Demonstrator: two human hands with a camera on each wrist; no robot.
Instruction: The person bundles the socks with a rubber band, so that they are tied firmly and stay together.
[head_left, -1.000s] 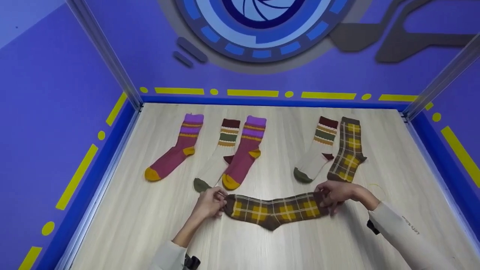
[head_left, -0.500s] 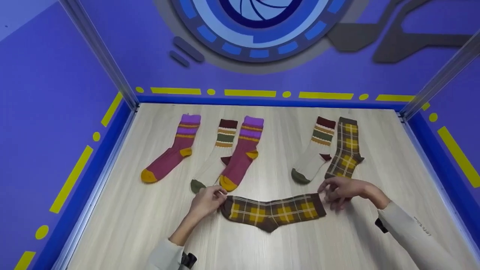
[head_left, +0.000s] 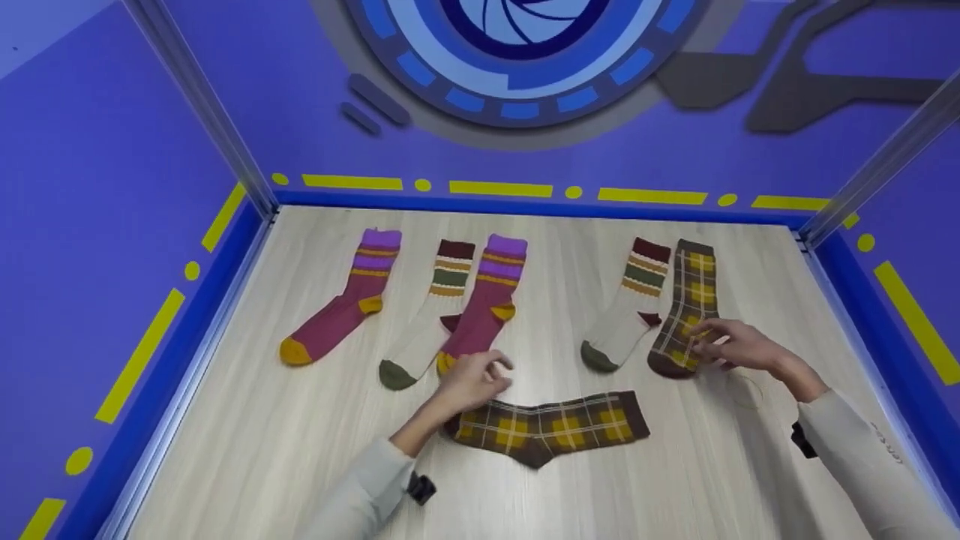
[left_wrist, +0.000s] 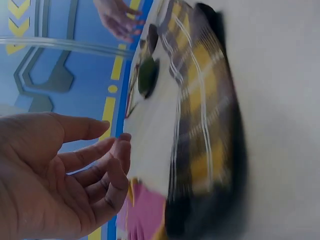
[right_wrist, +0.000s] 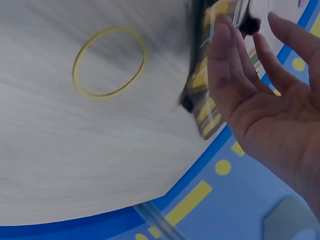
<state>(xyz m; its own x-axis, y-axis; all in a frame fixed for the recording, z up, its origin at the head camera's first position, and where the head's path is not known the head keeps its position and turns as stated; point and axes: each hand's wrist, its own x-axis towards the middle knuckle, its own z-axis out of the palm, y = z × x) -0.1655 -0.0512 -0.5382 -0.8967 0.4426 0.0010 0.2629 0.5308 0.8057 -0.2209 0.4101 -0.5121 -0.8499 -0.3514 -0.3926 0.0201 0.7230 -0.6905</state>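
A brown-and-yellow plaid sock (head_left: 555, 426) lies sideways near the front, toe to the left. My left hand (head_left: 472, 384) hovers above its toe end, thumb and fingers apart with nothing between them; the left wrist view shows a gap between hand and sock. The matching plaid sock (head_left: 694, 289) lies lengthwise at the right. Over its heel and foot is my right hand (head_left: 739, 346), fingers loosely bent and empty; whether it touches the sock I cannot tell. A maroon-and-purple sock (head_left: 480, 315) partly overlaps a cream striped sock (head_left: 427, 330) beyond the left hand.
Another maroon sock (head_left: 341, 315) lies at the far left. A second cream striped sock (head_left: 626, 315) sits beside the right plaid sock. A thin yellow rubber band (right_wrist: 76, 75) rests on the table (head_left: 247, 450) by the right hand. Blue-purple panels (head_left: 247, 165) wall the table.
Both hands have let go of the front plaid sock, which stays stretched out. The left hand has moved right and up, the right hand right and up over the other plaid sock.
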